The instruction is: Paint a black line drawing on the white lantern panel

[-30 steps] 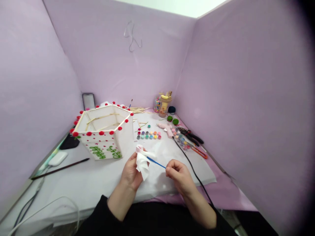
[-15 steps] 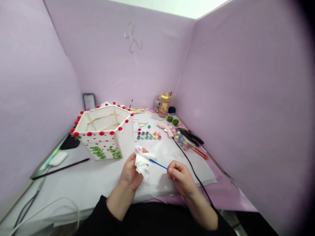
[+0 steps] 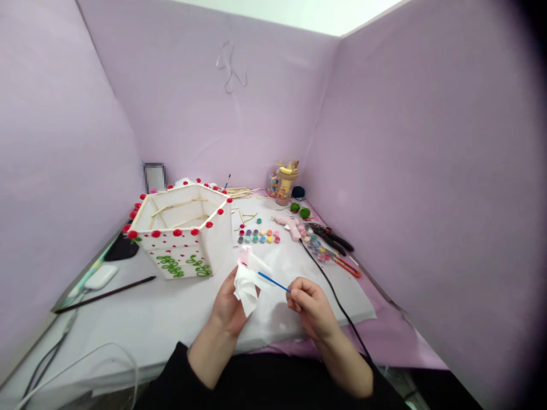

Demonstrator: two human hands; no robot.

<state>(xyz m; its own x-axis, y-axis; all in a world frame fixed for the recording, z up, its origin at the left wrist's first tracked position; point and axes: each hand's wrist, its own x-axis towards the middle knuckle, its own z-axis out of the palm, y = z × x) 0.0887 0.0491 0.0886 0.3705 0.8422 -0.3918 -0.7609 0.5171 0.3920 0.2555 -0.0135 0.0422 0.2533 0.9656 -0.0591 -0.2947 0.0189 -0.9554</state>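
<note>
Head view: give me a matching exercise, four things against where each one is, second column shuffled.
Things:
1. tissue
2. blue brush
3. long dark brush
4. paint pots

Places:
A. lying on the table left of the box
B. in a row on the white sheet, right of the box
C. in the left hand
D. pinched in the right hand, tip in the tissue

Pairs: 1-C, 2-D, 3-A, 4-B
</note>
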